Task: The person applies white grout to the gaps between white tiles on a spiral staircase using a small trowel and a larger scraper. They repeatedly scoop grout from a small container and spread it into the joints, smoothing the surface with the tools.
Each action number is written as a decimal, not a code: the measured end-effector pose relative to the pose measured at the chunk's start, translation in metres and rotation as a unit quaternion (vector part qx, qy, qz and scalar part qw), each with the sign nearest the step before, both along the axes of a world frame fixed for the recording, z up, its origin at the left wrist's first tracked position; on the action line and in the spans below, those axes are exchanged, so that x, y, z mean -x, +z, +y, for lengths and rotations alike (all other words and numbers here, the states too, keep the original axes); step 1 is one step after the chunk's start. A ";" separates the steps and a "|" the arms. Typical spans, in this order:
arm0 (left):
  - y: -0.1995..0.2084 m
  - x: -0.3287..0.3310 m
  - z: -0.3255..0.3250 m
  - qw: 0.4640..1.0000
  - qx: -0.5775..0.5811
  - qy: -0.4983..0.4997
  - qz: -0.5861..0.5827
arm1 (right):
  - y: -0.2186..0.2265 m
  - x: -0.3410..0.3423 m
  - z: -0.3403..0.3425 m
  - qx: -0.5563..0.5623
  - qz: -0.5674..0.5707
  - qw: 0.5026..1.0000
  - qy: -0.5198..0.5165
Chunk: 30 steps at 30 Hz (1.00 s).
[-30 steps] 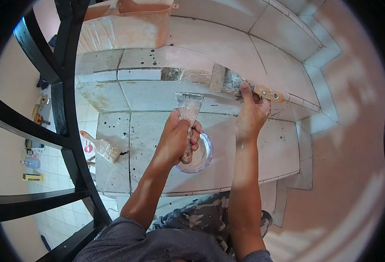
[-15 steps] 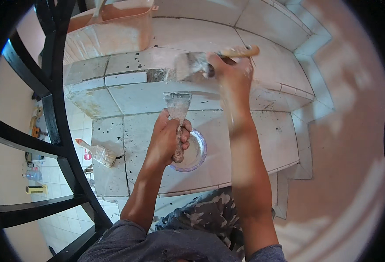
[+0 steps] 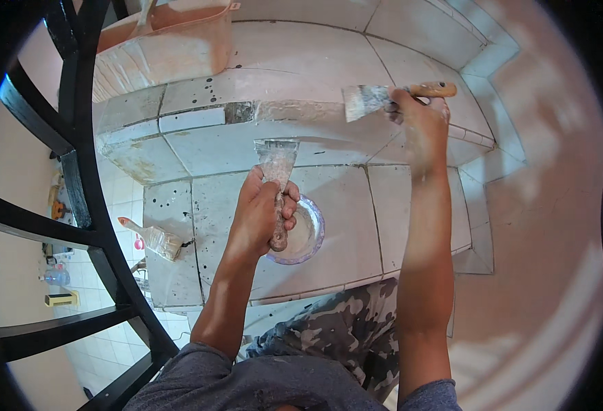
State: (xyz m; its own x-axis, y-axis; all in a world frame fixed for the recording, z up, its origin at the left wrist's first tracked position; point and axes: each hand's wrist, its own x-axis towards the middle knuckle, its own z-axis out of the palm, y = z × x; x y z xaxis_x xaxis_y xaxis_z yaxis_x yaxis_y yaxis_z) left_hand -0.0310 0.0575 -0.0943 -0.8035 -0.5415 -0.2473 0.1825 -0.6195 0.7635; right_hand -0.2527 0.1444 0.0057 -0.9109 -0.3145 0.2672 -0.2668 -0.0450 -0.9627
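You are crouched on pale tiled steps (image 3: 329,198) beside a black railing (image 3: 75,178), with a pink, patchy wall (image 3: 541,205) to your right and a plastic-covered tub (image 3: 164,48) on the tread above. Your right hand (image 3: 418,116) is closed around the wooden handle of a wide putty knife (image 3: 383,96), its blade lying against the grey filler along the step's edge (image 3: 294,113). Draw that blade along at a shallow, steady tilt with even pressure, so the filler feathers out flat rather than ridging. Your left hand (image 3: 260,212) is wrapped firmly round the handle of a second scraper (image 3: 276,164), blade up and coated with filler; keep it level and near as your palette, above the small round bowl (image 3: 305,233) on the tread. A spare brush (image 3: 154,238) lies near the railing, well apart from your work.
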 end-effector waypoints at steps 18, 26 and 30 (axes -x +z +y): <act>0.001 0.005 0.003 1.000 0.002 0.004 -0.022 | -0.017 0.011 0.026 0.076 0.029 0.997 -0.004; -0.006 0.001 0.001 1.000 -0.019 -0.006 -0.019 | -0.049 -0.090 -0.022 0.061 0.194 0.979 0.026; -0.010 0.000 -0.004 1.000 -0.009 -0.003 -0.004 | -0.059 -0.113 -0.041 0.083 0.144 0.982 0.089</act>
State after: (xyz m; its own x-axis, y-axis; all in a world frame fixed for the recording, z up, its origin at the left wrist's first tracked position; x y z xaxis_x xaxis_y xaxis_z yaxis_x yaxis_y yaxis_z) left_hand -0.0311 0.0538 -0.1046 -0.8049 -0.5320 -0.2630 0.1725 -0.6337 0.7541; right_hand -0.1397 0.1034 -0.0537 -0.7255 -0.3915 0.5661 -0.5000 -0.2654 -0.8243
